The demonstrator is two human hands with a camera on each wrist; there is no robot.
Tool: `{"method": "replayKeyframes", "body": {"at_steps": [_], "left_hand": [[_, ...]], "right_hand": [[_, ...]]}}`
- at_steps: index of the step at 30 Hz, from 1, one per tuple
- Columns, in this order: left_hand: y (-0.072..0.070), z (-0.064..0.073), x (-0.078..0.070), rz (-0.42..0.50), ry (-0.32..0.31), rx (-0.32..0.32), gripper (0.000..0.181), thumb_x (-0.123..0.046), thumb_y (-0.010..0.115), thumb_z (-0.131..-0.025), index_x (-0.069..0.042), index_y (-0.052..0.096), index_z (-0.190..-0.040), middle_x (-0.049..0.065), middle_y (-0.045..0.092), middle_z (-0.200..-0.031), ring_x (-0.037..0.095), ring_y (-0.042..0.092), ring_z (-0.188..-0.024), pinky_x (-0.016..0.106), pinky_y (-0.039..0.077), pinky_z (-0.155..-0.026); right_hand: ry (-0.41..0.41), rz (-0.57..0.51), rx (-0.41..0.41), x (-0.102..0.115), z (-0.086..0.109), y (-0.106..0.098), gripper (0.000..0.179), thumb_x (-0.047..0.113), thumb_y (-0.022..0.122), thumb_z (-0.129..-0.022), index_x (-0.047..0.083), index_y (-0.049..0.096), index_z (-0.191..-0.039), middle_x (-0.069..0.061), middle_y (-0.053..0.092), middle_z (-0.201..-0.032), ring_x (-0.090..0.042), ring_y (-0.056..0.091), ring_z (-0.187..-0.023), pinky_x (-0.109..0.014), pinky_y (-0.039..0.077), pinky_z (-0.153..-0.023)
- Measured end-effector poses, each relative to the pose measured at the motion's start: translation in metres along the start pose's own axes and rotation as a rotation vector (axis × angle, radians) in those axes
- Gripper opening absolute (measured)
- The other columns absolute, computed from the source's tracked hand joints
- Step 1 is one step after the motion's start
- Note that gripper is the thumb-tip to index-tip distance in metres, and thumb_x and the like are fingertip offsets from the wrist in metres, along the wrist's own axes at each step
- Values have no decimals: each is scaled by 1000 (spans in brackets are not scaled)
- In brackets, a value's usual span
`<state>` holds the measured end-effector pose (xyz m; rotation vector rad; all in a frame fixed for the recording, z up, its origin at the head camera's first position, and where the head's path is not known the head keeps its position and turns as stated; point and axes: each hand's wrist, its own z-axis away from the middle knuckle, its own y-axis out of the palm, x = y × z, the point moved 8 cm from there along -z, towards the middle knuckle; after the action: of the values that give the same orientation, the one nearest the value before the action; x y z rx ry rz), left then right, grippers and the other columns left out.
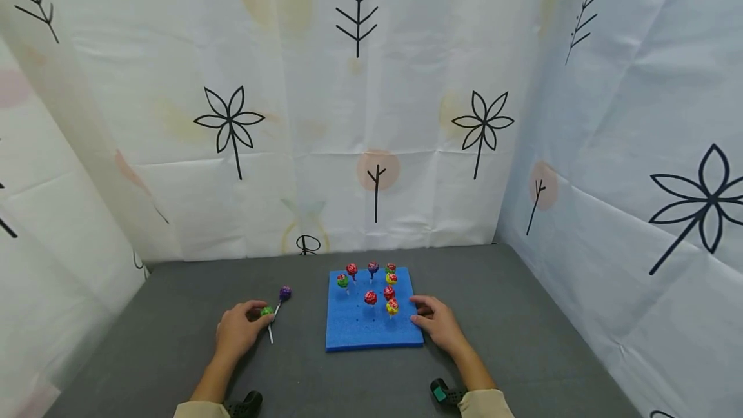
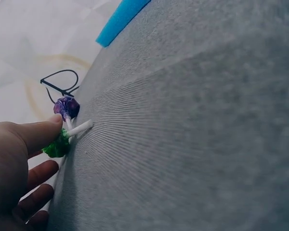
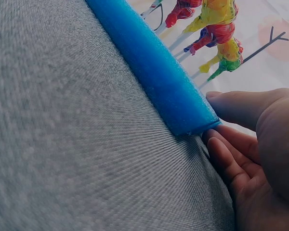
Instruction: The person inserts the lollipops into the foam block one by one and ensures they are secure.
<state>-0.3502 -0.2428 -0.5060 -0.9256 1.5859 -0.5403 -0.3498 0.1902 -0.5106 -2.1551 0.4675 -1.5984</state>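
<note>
My left hand [image 1: 239, 331] pinches a green-wrapped lollipop [image 1: 266, 310] by its head, between thumb and index finger, just above the grey table. Its white stick points toward the near edge. Right beside it lies a purple lollipop [image 1: 285, 293]; in the left wrist view the purple head [image 2: 66, 107] shows just beyond the thumb. A blue foam board [image 1: 348, 331] holds several upright lollipops in red, yellow, green and purple wrappers. At the board's right edge, my right hand [image 1: 439, 324] grips it, thumb near the top and fingers [image 3: 226, 156] against the side.
White patterned cloth [image 1: 302, 108] surrounds the grey table [image 1: 302, 379] at the back and both sides. Several small dark holes dot the board's near half. Dark wrist straps [image 1: 447, 393] sit by the forearms.
</note>
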Motion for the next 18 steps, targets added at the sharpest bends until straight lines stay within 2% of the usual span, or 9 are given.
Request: {"method": "replayKeyframes", "body": {"at_steps": [10,18], "left_hand": [[-1,5,-3,29,0,-13,31,-26,77,-83,-8,70,-108,13,70,-97,38,57,-96,57,33,-82],[0,4,-7,-17,0,14,33,-25,75,-84,-7,70,-111,14,68,-98,38,56,-96,57,34,-81]], "right_hand": [[-15,-16,-7,2,1,-1,32,3,70,-88,3,64,-120,-11,62,-116,-24,61,-97,-34,51,-81],[-27,-11,-1,2,2,-1,33,4,70,-88,2,64,-120,-13,62,-116,-26,61,-97,-36,51,-82]]}}
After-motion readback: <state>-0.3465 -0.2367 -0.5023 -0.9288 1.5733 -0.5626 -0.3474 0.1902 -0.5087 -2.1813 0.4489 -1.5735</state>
